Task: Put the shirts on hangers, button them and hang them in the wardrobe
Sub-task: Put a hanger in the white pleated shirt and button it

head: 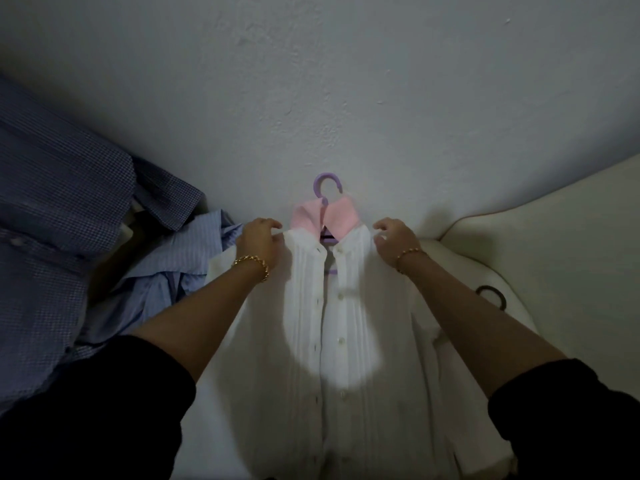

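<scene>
A white pleated shirt (349,341) with a pink collar (341,218) lies flat in front of me, front side up. A purple hanger (325,187) sits inside it, hook sticking out past the collar. Several lower buttons look fastened; the placket gapes open just below the collar. My left hand (261,242) pinches the shirt's left shoulder with curled fingers. My right hand (394,237) pinches the right shoulder the same way. Both wrists wear gold bracelets.
A dark blue checked shirt (59,209) and a light blue striped shirt (187,265) lie heaped at the left. A white cushion or chair edge (554,237) rises at the right, with a dark hair tie (491,296) on it. A pale wall lies beyond.
</scene>
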